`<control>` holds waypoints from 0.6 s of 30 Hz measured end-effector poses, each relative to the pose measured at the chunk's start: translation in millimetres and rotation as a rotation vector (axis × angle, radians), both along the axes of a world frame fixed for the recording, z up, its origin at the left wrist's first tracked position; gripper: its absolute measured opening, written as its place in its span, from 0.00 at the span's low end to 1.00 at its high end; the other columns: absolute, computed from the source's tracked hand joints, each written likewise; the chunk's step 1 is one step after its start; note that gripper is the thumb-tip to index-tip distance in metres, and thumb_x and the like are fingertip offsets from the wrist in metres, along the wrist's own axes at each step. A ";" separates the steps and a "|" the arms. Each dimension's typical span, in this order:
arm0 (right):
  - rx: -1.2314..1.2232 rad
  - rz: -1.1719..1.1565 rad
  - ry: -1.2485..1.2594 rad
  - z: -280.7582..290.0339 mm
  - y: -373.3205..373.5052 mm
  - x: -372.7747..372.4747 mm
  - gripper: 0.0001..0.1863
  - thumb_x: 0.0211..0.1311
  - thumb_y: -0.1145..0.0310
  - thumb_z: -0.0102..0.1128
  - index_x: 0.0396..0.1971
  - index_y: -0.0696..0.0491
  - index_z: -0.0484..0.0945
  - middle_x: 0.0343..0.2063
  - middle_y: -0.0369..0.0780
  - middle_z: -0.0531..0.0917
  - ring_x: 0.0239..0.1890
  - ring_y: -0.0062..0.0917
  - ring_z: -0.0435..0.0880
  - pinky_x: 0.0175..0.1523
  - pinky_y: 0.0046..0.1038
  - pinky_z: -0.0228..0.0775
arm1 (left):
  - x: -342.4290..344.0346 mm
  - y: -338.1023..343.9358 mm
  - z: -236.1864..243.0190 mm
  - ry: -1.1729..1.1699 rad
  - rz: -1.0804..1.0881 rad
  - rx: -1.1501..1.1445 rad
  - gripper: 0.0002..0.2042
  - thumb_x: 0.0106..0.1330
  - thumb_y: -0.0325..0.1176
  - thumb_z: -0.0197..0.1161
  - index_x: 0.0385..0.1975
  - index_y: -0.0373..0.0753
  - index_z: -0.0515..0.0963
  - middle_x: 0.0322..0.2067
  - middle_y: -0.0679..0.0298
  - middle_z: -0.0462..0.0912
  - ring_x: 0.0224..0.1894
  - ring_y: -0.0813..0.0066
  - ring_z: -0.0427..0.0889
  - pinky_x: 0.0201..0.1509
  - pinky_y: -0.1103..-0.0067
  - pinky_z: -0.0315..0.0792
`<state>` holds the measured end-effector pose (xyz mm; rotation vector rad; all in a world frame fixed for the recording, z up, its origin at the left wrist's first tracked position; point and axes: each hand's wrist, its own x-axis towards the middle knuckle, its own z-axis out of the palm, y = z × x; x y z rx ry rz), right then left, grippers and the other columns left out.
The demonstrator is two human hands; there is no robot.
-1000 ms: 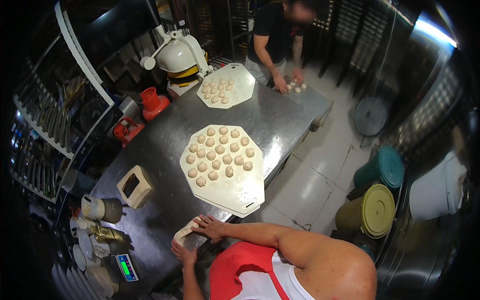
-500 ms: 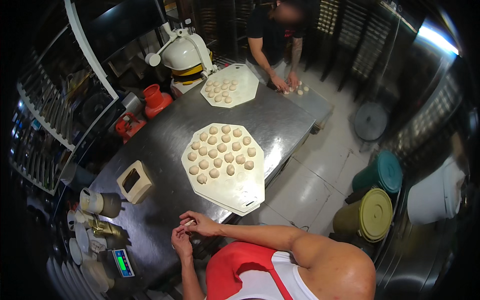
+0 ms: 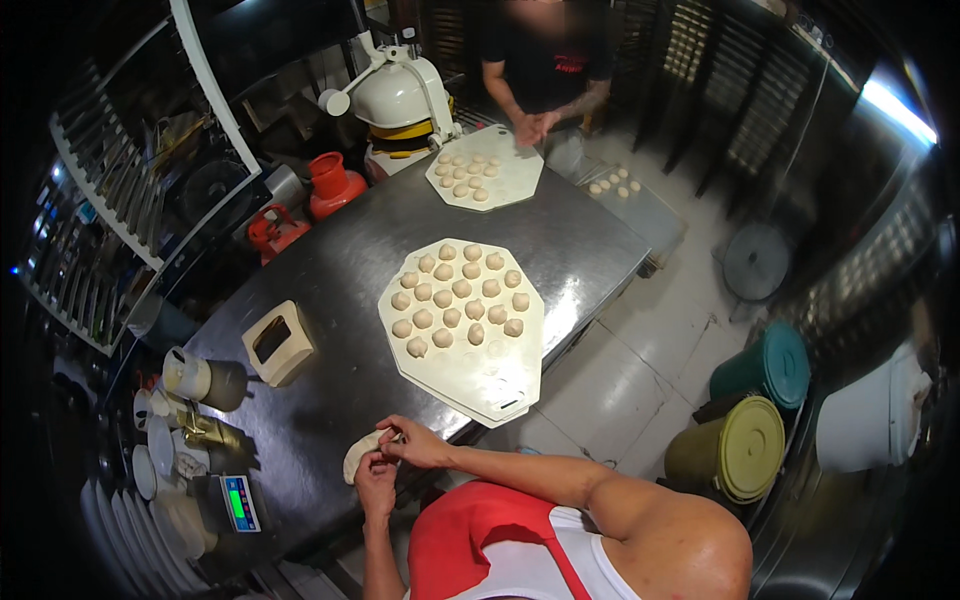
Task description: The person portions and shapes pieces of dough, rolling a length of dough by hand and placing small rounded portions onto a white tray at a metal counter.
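Note:
A pale strip of dough is held above the near edge of the steel table. My left hand grips it from below with bent fingers, and my right hand pinches its upper end. Just beyond my hands lies an octagonal cream board on another board, bearing several pleated dough pieces.
A co-worker stands by a farther board of dough balls, beside a white machine. Left are a beige holder, containers and a scale. Lidded buckets stand right; red gas cylinders stand behind.
Both my hands have drawn closer together, reshaping the dough between them. The co-worker has moved their hands from the low side table to above the far board and brought them together.

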<state>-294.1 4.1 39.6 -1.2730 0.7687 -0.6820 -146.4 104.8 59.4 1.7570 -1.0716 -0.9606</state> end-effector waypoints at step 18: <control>-0.009 0.048 0.121 15.1 -3.6 -7.3 0.23 0.71 0.66 0.66 0.61 0.58 0.75 0.37 0.37 0.86 0.38 0.22 0.84 0.46 0.28 0.78 | 3.4 -0.3 -19.4 0.118 -0.056 0.011 0.06 0.65 0.21 0.69 0.37 0.37 0.78 0.30 0.72 0.80 0.30 0.86 0.75 0.36 0.83 0.73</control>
